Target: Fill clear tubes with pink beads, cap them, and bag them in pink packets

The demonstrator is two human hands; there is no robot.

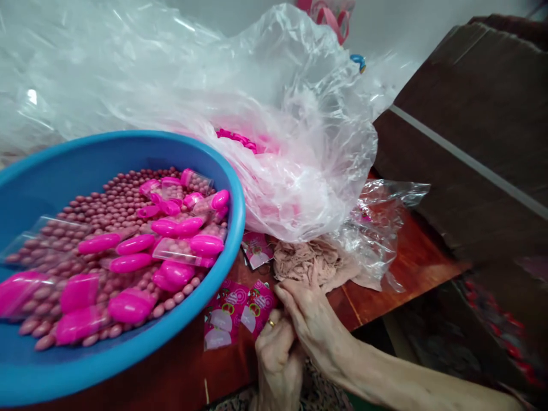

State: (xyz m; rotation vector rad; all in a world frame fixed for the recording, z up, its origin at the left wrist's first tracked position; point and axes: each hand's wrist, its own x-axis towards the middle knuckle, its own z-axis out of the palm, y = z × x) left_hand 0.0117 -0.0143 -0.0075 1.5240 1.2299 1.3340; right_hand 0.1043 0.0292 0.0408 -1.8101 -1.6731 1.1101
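Observation:
My left hand (276,345), with a ring on one finger, is closed at the table's near edge. My right hand (310,314) lies close against it, its fingers bent inward. Whatever they may hold is hidden between them. Just beyond the right hand, a crumpled beige cloth (306,262) rests on the table. To the left of my hands lie pink printed cards (258,308), and another printed card (257,250) sits near the cloth.
A big blue basin (237,211) at left holds brownish-pink beads (120,197) and clear tubes with bright pink caps (132,305). Behind it spreads a large clear plastic bag (299,188) with pink pieces inside. A cardboard box (471,114) stands right of the reddish-brown table (377,299).

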